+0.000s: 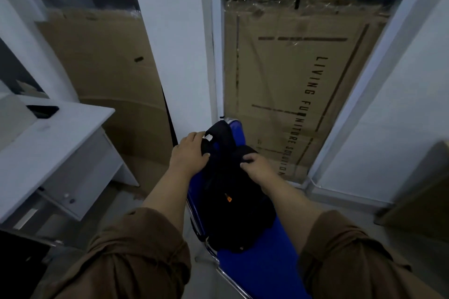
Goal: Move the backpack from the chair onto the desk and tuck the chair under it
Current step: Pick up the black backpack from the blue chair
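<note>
A black backpack (228,204) with a small orange tag lies on the blue seat of a chair (257,264) with a chrome frame, straight in front of me. My left hand (190,153) grips the backpack's upper left edge by a white label. At its upper right part my right hand (257,167) pinches the black fabric. The white desk (56,143) stands to the left, its top about level with my hands.
Large cardboard sheets (291,85) lean behind glass panels ahead, split by a white pillar (175,43). A dark phone-like object (42,110) lies on the desk's far edge. A brown box (420,192) sits at the right. A dark object fills the lower left corner.
</note>
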Motion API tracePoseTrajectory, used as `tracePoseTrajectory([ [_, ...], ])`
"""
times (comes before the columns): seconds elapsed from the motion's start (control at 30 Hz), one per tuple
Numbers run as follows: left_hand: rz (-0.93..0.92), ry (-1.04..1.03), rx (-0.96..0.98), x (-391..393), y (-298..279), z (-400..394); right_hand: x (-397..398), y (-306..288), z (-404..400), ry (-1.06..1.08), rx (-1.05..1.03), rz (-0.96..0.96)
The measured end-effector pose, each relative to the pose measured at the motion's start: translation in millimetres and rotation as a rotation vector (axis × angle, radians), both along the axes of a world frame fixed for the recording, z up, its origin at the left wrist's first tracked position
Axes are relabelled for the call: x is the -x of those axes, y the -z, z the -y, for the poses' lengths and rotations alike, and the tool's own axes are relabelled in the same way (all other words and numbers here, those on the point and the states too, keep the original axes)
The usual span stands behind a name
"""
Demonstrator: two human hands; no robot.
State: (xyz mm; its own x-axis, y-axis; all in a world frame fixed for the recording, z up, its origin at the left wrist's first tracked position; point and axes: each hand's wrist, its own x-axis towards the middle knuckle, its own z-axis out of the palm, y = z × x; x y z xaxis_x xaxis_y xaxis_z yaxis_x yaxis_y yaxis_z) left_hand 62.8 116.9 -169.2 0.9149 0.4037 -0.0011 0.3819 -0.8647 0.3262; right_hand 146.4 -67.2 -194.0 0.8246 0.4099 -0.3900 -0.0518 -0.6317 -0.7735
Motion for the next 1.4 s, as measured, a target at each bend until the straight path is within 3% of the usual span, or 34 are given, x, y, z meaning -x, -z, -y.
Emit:
tracePoseTrajectory([
  [0.17,-0.093,0.098,0.275,-13,27,-38,-21,29,-32,0.186,-0.187,-0.576],
  [0.27,-0.083,0.168,0.236,-14,31,-51,-23,42,-46,0.267,-0.277,-0.724],
  [0.47,-0.154,0.189,-0.266,-8,15,-44,-11,50,-67,0.381,-0.387,-0.676],
  [0.53,-0.186,0.233,-0.318,-6,10,-37,-16,45,-66,0.409,-0.374,-0.609],
  [0.67,-0.402,0.264,0.072,11,11,-18,-19,31,-52,0.49,-0.432,-0.588],
  [0.77,-0.5,0.295,0.112,22,18,-2,-17,24,-37,0.501,-0.503,-0.596],
  [0.87,-0.342,0.37,0.088,15,17,7,-14,19,-24,0.469,-0.51,-0.596],
  [1.0,0.166,0.251,-0.104,-15,17,7,-8,21,-16,0.427,-0.507,-0.632],
  [1.03,0.178,0.165,-0.086,-24,19,5,-7,23,-15,0.421,-0.508,-0.632],
  [1.13,-0.03,0.03,0.052,-54,29,0,-7,26,-17,0.422,-0.492,-0.624],
  [1.4,0.009,0.181,0.128,-123,33,-8,-25,24,-22,0.505,-0.555,-0.614],
])
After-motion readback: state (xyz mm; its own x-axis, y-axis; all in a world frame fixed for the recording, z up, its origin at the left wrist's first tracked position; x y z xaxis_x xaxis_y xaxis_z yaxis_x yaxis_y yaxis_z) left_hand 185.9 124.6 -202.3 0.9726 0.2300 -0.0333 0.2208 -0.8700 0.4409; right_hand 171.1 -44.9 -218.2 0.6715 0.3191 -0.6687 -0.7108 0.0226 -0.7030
